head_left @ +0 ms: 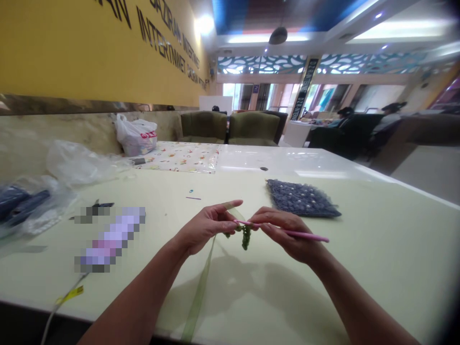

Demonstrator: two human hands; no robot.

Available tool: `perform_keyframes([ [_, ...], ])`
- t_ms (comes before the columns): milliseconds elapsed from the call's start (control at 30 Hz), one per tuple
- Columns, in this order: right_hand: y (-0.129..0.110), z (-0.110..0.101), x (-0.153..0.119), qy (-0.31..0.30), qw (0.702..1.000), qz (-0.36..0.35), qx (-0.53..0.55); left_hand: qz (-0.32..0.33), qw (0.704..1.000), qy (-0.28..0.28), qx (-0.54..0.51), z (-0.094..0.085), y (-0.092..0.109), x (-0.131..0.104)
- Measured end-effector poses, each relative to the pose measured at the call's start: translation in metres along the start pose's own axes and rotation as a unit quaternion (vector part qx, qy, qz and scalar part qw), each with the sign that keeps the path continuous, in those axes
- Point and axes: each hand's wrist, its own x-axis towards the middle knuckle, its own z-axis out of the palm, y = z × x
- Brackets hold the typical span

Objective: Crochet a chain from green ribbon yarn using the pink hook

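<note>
My right hand [287,230] is closed around a pink crochet hook [309,235], whose tip points left toward my other hand. A small piece of green crochet work [246,237] hangs below the hook's tip, between the two hands. My left hand [212,225] pinches the edge of this piece with thumb and fingers, its index finger stretched out. Over that finger runs a sheer green ribbon [198,302], which trails down to the table's front edge. Both hands are held above the table.
A dark blue beaded crochet piece [302,199] lies at the right. A thin purple stick [193,198] lies ahead. At the left are a blurred-out lilac object [113,239] with a cable, dark scissors-like snips [97,207], plastic bags [77,163] and a white carrier bag [135,136].
</note>
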Motion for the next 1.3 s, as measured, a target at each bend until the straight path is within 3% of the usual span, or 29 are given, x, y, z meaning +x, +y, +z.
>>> perform_keyframes([
  [333, -0.004, -0.006, 0.001, -0.070, 0.997, 0.020, 0.036, 0.011, 1.000, 0.005, -0.010, -0.002, 0.005, -0.001],
  [600, -0.001, -0.007, -0.002, -0.083, 0.996, 0.015, 0.023, 0.025, 1.000, 0.013, 0.004, -0.001, 0.004, 0.000],
  [967, -0.004, -0.001, 0.000, -0.083, 0.989, -0.009, -0.124, 0.070, 0.991, 0.066, 0.092, 0.004, -0.001, 0.002],
  [1200, -0.001, 0.013, 0.001, -0.090, 0.953, -0.052, -0.286, 0.126, 0.948, 0.140, 0.258, 0.014, -0.007, 0.003],
  [1300, 0.004, 0.024, 0.000, -0.055, 0.932, -0.041, -0.357, 0.130, 0.946, 0.166, 0.248, 0.019, -0.013, 0.004],
])
